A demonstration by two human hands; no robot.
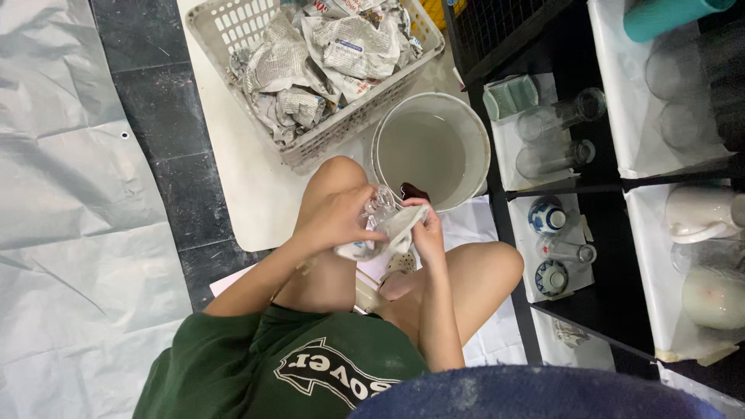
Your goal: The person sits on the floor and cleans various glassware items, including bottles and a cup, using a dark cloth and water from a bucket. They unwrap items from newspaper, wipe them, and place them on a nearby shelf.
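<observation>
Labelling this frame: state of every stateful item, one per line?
left hand: gripping the glass
right hand: pressing the cloth to the glass
glass: held, being wiped
cloth: crumpled around the glass
bucket: part full of cloudy water
basket: full of crumpled newspaper
shelf glasses: lying on their sides

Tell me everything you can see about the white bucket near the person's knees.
The white bucket is round and looks like plastic, with a thick rim. It stands upright on the floor, seen from above, and holds cloudy greyish water. It sits between a plastic basket of crumpled newspaper and a black shelf of glassware. Neither hand touches it; a knee is close to its near edge.
</observation>
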